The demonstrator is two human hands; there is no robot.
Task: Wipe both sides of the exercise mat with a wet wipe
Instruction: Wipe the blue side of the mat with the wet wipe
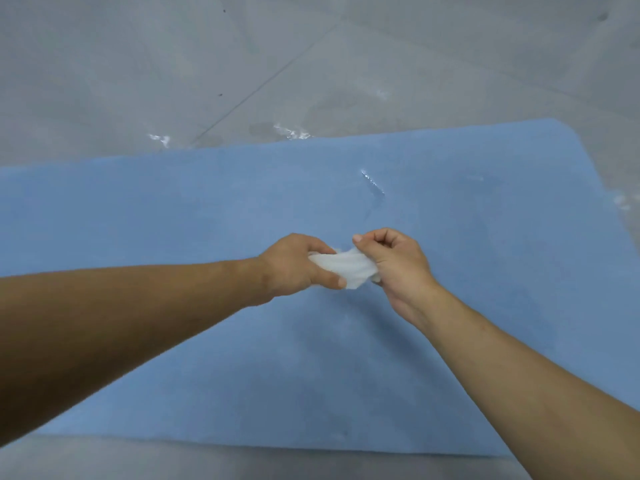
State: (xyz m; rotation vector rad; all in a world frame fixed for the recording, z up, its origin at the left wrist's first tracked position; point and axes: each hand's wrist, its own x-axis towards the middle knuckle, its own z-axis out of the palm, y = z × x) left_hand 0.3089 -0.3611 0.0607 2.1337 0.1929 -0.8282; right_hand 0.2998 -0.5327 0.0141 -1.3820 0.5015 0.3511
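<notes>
I see both hands close together over the blue exercise mat (173, 209): left hand (294, 266) and right hand (394, 263) each grip the white wet wipe (346, 266); grey floor (138, 64) at twelve o'clock.

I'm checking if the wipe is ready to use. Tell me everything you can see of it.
The wipe is white, thin and ribbed-looking, bunched and twisted into a short band. It is stretched between both hands over the blue mat: the left hand grips one end, the right hand pinches the other. A loose corner hangs beside the left thumb.
</notes>
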